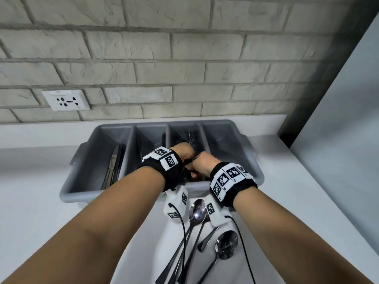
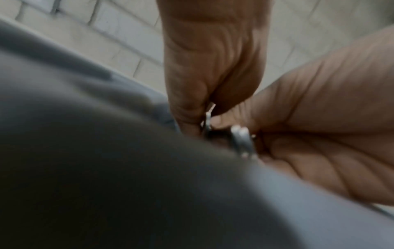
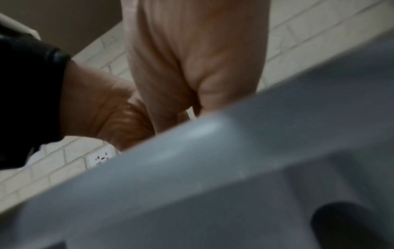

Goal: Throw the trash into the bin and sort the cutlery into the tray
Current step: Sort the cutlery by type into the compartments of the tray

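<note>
The grey four-compartment tray [image 1: 86,193] stands on the white counter against the wall. Both hands meet over its third compartment from the left. My left hand [image 1: 185,153] pinches a thin metal piece between its fingertips [image 2: 192,116]. My right hand [image 1: 202,162] curls round a bunch of forks [image 1: 191,139], whose tines point toward the wall. In the left wrist view the handle ends [image 2: 243,141] lie in the right palm. Dark-handled spoons [image 1: 198,211] [image 1: 226,243] lie loose on the counter just in front of the tray. The tray rim [image 3: 213,151] hides my right fingertips in the right wrist view.
Knives [image 1: 114,167] fill the leftmost compartment, and dark cutlery [image 1: 163,138] lies in the second. A wall socket [image 1: 65,100] sits on the brick wall at the left. A white panel [image 1: 338,119] closes off the counter on the right. No bin or trash is in view.
</note>
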`<action>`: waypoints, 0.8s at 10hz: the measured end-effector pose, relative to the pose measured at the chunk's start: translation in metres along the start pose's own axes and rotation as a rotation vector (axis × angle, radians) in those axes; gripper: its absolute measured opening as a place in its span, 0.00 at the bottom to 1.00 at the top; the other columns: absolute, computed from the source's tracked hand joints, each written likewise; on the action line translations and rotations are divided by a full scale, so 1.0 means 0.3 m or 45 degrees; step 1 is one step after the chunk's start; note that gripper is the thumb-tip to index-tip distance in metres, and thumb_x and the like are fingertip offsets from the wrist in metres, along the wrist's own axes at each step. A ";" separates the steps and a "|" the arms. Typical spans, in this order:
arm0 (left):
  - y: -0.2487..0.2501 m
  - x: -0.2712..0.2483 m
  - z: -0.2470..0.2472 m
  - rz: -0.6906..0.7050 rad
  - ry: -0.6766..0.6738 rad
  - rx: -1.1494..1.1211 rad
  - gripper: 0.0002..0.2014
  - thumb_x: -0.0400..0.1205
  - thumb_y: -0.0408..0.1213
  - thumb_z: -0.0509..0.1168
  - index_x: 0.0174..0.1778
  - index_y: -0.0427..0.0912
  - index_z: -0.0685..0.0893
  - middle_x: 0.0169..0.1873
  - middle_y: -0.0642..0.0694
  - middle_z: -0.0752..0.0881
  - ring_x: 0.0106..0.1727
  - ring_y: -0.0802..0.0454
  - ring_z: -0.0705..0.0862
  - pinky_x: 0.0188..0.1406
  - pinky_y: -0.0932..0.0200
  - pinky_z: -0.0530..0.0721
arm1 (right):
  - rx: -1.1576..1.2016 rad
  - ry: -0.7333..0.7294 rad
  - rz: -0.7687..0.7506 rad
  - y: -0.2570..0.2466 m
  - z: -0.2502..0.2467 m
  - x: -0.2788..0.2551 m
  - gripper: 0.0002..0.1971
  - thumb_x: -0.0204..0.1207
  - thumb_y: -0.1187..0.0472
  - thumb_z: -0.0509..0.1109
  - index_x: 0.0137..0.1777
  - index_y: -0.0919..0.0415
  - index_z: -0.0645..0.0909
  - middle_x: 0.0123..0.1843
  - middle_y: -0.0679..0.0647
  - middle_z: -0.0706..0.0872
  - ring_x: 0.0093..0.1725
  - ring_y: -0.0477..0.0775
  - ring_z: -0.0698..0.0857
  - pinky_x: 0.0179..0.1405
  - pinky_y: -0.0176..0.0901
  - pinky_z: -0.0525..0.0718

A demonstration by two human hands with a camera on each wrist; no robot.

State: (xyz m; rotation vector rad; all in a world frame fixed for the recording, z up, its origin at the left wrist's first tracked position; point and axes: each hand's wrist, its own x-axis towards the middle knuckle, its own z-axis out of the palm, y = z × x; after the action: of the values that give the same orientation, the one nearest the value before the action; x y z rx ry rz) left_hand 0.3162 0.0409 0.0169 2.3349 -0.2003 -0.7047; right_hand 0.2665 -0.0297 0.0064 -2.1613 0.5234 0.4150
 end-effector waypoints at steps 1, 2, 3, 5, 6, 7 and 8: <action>-0.016 0.028 0.007 -0.015 -0.055 0.157 0.18 0.84 0.28 0.55 0.66 0.22 0.77 0.66 0.27 0.80 0.48 0.50 0.71 0.44 0.58 0.71 | 0.034 -0.045 0.071 -0.008 0.023 0.027 0.13 0.76 0.71 0.66 0.29 0.65 0.76 0.25 0.58 0.79 0.21 0.51 0.78 0.26 0.40 0.79; -0.044 0.066 0.025 -0.023 -0.081 0.188 0.15 0.84 0.26 0.54 0.57 0.17 0.79 0.48 0.20 0.80 0.47 0.48 0.70 0.31 0.58 0.70 | -0.136 -0.063 0.106 -0.008 0.051 0.060 0.10 0.80 0.64 0.65 0.42 0.71 0.82 0.43 0.66 0.85 0.45 0.60 0.86 0.43 0.48 0.82; -0.060 0.081 0.033 -0.039 -0.084 0.078 0.18 0.85 0.28 0.52 0.66 0.20 0.76 0.59 0.21 0.79 0.50 0.48 0.70 0.42 0.58 0.73 | -0.285 -0.033 0.084 0.001 0.059 0.041 0.15 0.81 0.61 0.62 0.63 0.69 0.80 0.64 0.64 0.83 0.59 0.55 0.81 0.59 0.48 0.78; -0.052 0.035 0.004 0.059 0.044 -0.205 0.20 0.85 0.30 0.52 0.70 0.23 0.74 0.70 0.28 0.77 0.52 0.48 0.75 0.52 0.59 0.73 | -0.379 0.150 -0.166 0.017 0.056 0.004 0.17 0.79 0.66 0.61 0.67 0.67 0.79 0.67 0.63 0.83 0.66 0.61 0.82 0.61 0.44 0.79; -0.064 -0.035 -0.026 0.133 0.144 -0.298 0.19 0.84 0.29 0.55 0.69 0.26 0.76 0.68 0.30 0.80 0.65 0.38 0.82 0.53 0.58 0.79 | -0.107 0.415 -0.206 0.036 0.033 -0.076 0.17 0.77 0.69 0.62 0.65 0.66 0.80 0.61 0.61 0.86 0.62 0.60 0.84 0.58 0.36 0.78; -0.071 -0.108 -0.033 0.190 0.260 -0.350 0.16 0.82 0.28 0.58 0.64 0.30 0.81 0.63 0.32 0.84 0.65 0.38 0.83 0.58 0.54 0.82 | 0.095 0.564 -0.279 0.070 0.017 -0.164 0.17 0.76 0.70 0.62 0.64 0.65 0.79 0.48 0.58 0.84 0.50 0.53 0.83 0.50 0.29 0.75; -0.096 -0.255 -0.012 0.262 0.285 -0.316 0.08 0.80 0.29 0.61 0.39 0.43 0.84 0.44 0.43 0.86 0.52 0.47 0.84 0.50 0.55 0.84 | 0.207 0.666 -0.315 0.151 0.002 -0.307 0.10 0.77 0.69 0.64 0.56 0.60 0.79 0.39 0.49 0.80 0.38 0.46 0.79 0.44 0.25 0.80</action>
State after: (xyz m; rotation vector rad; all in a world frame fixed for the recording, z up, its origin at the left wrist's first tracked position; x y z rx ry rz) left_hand 0.2525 0.0894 0.0333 2.0984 -0.2346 -0.3429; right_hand 0.1648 -0.0338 0.0186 -2.1337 0.5397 -0.3299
